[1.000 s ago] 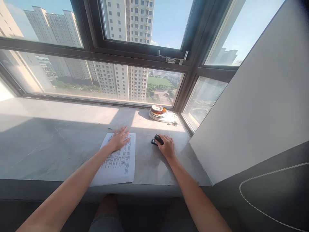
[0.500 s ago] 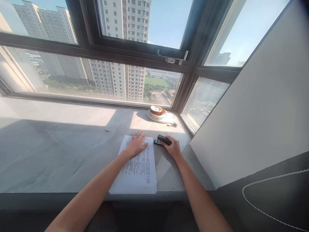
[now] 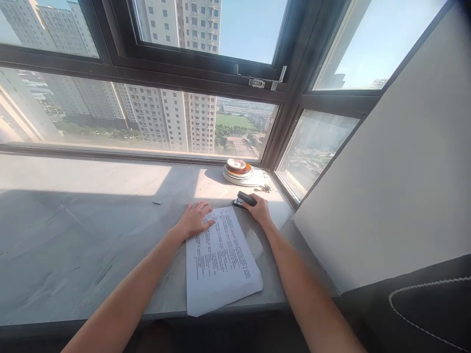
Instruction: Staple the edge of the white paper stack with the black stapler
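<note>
Printed paper sheets [image 3: 224, 264] lie on the grey sill, turned at an angle, with a corner hanging a little over the front edge. My left hand [image 3: 195, 220] rests on their upper left part, fingers spread. To the right of the sheets' top edge, my right hand [image 3: 259, 211] is wrapped round a black stapler [image 3: 246, 199]. Its jaws face left and stand apart from each other, a short way off the paper. Whether the stapler touches the sill I cannot tell.
A stack of round plates or coasters [image 3: 237, 174] stands in the window corner, with a small bunch of keys-like bits [image 3: 264, 188] before it. A small sliver [image 3: 157, 202] lies left on the sill [image 3: 91, 245]. A white wall [image 3: 386, 171] rises at the right, beside a beaded cord [image 3: 419, 285].
The sheets have swung round, their near end shifting right and toward me. My left hand has moved left with their top edge. My right hand has moved slightly away from me with the stapler.
</note>
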The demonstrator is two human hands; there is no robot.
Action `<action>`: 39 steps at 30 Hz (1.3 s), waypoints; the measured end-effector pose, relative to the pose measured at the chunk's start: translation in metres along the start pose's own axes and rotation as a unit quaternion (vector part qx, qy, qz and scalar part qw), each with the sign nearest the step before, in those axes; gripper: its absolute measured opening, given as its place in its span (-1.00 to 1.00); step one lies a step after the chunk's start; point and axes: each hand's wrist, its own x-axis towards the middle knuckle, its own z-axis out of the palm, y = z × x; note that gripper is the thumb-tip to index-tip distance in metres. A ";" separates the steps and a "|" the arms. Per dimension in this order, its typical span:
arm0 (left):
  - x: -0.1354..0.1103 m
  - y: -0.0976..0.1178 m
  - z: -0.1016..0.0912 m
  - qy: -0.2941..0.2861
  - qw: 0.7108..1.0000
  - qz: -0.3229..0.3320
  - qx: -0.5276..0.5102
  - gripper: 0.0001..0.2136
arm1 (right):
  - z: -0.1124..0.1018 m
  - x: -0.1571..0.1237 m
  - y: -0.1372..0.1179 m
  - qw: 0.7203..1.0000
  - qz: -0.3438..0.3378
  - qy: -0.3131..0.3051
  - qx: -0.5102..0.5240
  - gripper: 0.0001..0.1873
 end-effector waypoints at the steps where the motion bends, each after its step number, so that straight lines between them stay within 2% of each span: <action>1: 0.004 0.002 0.002 0.019 1.000 -0.002 -0.002 -0.60 | 0.001 0.004 0.000 1.000 -0.002 -0.009 0.010 -0.65; 3: 0.011 0.003 0.006 0.039 0.999 0.006 -0.012 -0.62 | 0.001 0.007 0.000 0.999 -0.012 -0.025 0.027 -0.64; 7: 0.016 -0.008 0.011 0.004 0.998 0.054 -0.023 -0.55 | 0.002 0.004 -0.003 0.998 -0.018 -0.025 0.050 -0.61; 11: 0.015 -0.016 0.007 0.001 0.999 0.043 -0.034 -0.53 | 0.011 -0.001 -0.012 0.996 -0.019 -0.047 0.077 -0.62; 13: 0.014 -0.015 0.003 -0.014 0.997 0.057 -0.044 -0.55 | 0.014 -0.001 -0.013 0.995 -0.021 -0.056 0.076 -0.64; 16: 0.012 -0.009 -0.003 -0.037 0.994 0.095 -0.050 -0.59 | 0.010 0.001 -0.009 0.998 0.004 0.000 0.063 -0.63; 19: 0.010 -0.003 -0.005 -0.040 0.994 0.096 -0.042 -0.58 | 0.002 0.003 -0.003 0.997 0.032 0.042 0.053 -0.63; 26: 0.013 0.004 0.000 -0.002 0.997 0.076 -0.021 -0.57 | 0.005 0.004 -0.007 0.997 0.005 -0.028 0.072 -0.58; 28: 0.013 0.002 0.002 0.010 0.997 0.074 -0.030 -0.58 | 0.007 0.006 -0.005 0.995 0.013 0.008 0.099 -0.54; 30: 0.014 0.000 0.003 0.025 0.996 0.074 -0.043 -0.60 | 0.006 0.008 0.003 0.991 0.050 0.070 0.105 -0.46; 32: 0.015 -0.004 0.005 0.046 0.995 0.067 -0.058 -0.64 | 0.005 0.010 0.012 0.986 0.090 0.114 0.081 -0.49; 36: 0.017 -0.012 0.009 0.069 0.992 0.035 -0.096 -0.71 | 0.002 0.011 0.022 0.986 0.105 0.118 0.050 -0.66; 39: 0.017 -0.013 0.010 0.053 0.989 0.050 -0.127 -0.72 | 0.001 0.011 0.020 0.991 0.088 0.098 0.037 -0.70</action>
